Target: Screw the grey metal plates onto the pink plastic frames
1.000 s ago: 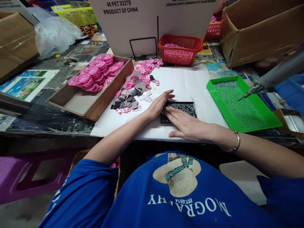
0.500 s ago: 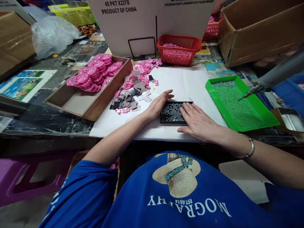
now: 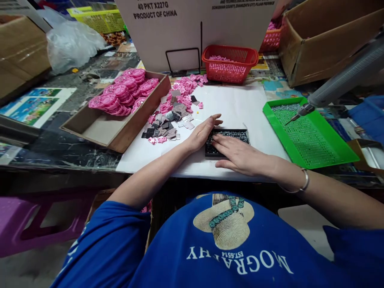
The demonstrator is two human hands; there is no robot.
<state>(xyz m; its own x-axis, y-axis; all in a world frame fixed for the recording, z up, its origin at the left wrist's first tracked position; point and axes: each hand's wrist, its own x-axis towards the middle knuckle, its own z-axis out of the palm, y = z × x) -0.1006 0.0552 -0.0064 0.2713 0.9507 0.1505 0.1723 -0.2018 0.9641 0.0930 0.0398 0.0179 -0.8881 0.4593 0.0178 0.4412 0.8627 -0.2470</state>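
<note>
A small black tray (image 3: 231, 155) filled with rows of shiny dark bits, too small to name, lies on a white sheet (image 3: 234, 102). Against its left end rests my left hand (image 3: 204, 132), fingers stretched out and pointing away from me. My right hand (image 3: 238, 154) lies flat over the tray's contents, fingers extended and thumb apart near the front rim; it hides much of the tray's lower right part. Neither hand grips anything. Left of the tray, grey and black flat plates (image 3: 166, 124) are heaped beside small pink plastic parts (image 3: 181, 90).
A green tray (image 3: 318, 148) with small shiny bits stands right, an electric screwdriver (image 3: 327, 90) hanging over it. At left, a shallow box (image 3: 132, 130) holds pink pieces (image 3: 123, 92). A red basket (image 3: 229, 66) stands behind, near a cardboard box (image 3: 318, 48).
My right hand has slid left across the tray, from its right end towards my left hand. My left hand stays at the tray's left end. The view has shifted slightly.
</note>
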